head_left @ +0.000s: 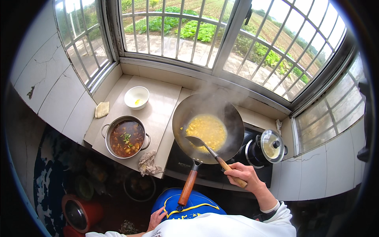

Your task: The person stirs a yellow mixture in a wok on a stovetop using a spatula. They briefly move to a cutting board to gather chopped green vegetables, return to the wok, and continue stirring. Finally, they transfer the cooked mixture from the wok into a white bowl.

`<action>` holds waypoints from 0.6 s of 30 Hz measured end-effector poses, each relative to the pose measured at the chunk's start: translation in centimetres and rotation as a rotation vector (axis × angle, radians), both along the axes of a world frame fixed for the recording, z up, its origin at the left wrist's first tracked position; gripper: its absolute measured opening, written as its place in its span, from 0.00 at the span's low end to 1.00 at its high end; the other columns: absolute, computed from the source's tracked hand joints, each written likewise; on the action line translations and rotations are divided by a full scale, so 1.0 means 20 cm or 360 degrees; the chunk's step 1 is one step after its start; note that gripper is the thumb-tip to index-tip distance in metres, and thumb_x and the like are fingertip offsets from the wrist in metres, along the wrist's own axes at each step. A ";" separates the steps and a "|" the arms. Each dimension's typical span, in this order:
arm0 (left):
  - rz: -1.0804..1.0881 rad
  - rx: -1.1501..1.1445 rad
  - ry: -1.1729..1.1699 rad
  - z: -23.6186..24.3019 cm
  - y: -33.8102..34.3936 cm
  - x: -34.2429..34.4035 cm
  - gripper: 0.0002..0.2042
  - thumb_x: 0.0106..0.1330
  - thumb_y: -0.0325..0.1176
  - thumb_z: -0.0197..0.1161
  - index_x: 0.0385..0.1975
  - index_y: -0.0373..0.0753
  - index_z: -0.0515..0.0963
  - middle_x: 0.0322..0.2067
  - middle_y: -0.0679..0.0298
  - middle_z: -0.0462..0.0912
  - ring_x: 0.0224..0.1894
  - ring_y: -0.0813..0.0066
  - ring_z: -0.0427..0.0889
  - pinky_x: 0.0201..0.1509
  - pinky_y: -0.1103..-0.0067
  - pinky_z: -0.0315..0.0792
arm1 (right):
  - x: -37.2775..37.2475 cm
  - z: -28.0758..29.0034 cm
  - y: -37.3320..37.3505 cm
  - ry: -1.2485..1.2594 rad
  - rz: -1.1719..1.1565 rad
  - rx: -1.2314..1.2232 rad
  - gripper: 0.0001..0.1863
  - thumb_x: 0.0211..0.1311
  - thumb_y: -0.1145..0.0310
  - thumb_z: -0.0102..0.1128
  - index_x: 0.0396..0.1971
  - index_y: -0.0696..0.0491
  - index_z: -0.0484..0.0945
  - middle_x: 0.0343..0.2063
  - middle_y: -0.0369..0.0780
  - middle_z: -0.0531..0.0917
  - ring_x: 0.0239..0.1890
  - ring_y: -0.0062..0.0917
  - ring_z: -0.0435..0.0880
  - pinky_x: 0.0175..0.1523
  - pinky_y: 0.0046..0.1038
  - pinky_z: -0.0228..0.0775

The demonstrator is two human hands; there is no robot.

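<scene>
My right hand is closed around the wooden handle of a wok spatula, whose metal head dips into the wok. Yellow food, which looks like scrambled egg in cloudy liquid, fills the bottom of the wok, and steam rises from it. The wok sits on a black stove, its reddish wooden handle pointing toward me. My left hand is low in front of me against the blue apron, fingers extended, holding nothing and apart from the wok handle.
Left of the wok, the counter bears a two-handled pot of brown stew, a white bowl, a crumpled rag and a folded cloth. A glass-lidded pot stands right. Barred windows rise behind.
</scene>
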State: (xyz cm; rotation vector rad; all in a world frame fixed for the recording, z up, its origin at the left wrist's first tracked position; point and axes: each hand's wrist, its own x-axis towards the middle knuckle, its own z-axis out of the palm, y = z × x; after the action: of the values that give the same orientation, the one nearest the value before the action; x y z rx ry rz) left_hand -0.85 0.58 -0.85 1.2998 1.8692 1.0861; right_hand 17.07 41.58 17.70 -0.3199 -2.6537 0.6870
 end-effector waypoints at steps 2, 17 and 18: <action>-0.0001 -0.0015 0.0010 0.00 0.00 0.00 0.26 0.74 0.45 0.61 0.67 0.46 0.66 0.70 0.48 0.64 0.71 0.48 0.65 0.73 0.55 0.57 | 0.00 -0.01 0.00 -0.0008 -0.0005 0.0000 0.13 0.54 0.76 0.73 0.40 0.49 0.86 0.38 0.41 0.86 0.32 0.32 0.88 0.35 0.27 0.82; 0.0008 -0.0013 0.0086 -0.02 -0.02 0.00 0.26 0.73 0.45 0.62 0.67 0.44 0.66 0.69 0.46 0.65 0.70 0.47 0.67 0.73 0.56 0.59 | 0.17 -0.24 -0.19 0.0509 -0.0713 -0.0349 0.10 0.53 0.83 0.66 0.37 0.60 0.85 0.31 0.45 0.87 0.31 0.33 0.89 0.39 0.27 0.81; 0.0010 0.0014 0.0071 -0.02 -0.02 0.00 0.26 0.72 0.45 0.62 0.67 0.44 0.66 0.69 0.46 0.65 0.69 0.47 0.67 0.73 0.56 0.59 | 0.18 -0.23 -0.18 0.0494 -0.0705 -0.0239 0.10 0.53 0.84 0.66 0.36 0.60 0.85 0.31 0.45 0.87 0.31 0.33 0.89 0.39 0.27 0.81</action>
State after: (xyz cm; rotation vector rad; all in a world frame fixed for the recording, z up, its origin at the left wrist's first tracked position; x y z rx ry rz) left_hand -0.88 0.15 -1.29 1.3341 1.9039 1.0778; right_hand 20.59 37.97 13.02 -0.7494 -2.1405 0.7194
